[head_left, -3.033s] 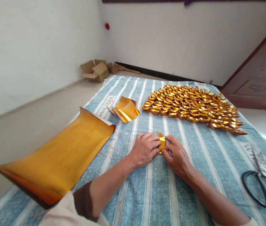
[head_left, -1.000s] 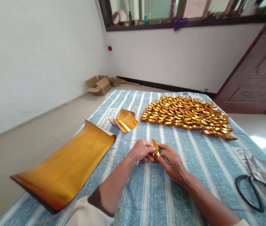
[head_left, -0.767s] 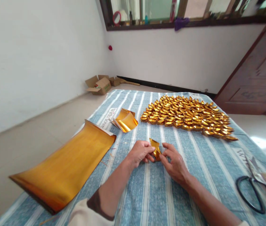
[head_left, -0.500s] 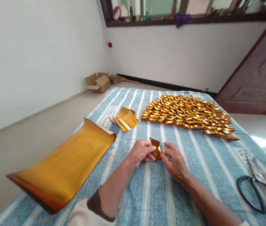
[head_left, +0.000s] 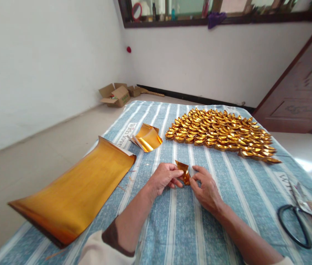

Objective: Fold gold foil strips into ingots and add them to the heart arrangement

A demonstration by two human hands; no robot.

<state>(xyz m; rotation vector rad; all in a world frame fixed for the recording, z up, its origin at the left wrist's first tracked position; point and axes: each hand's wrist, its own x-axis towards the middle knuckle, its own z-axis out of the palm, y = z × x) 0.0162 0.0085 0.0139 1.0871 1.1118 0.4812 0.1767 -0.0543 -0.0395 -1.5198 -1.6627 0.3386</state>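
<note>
Between my hands is a small piece of gold foil paper (head_left: 182, 168), partly folded, with a pointed corner sticking up at its far end. My left hand (head_left: 166, 177) pinches it between thumb and fingers from the left. At its lower right edge, the thumb and a finger of my right hand (head_left: 206, 187) are closed on the paper, while the index finger stretches forward above it. The fold under my fingertips is partly hidden.
Rows of folded gold paper ingots (head_left: 219, 130) cover the far right of the striped cloth (head_left: 169, 221). Small gold sheets (head_left: 149, 139) lie left of them, a large gold sheet stack (head_left: 75, 191) nearer. Scissors (head_left: 299, 211) rest at right. Cardboard boxes (head_left: 118, 96) stand on the floor.
The right thumb and finger have shifted slightly along the paper's lower right edge. My left hand keeps its pinch in nearly the same spot. The view has tilted very slightly.
</note>
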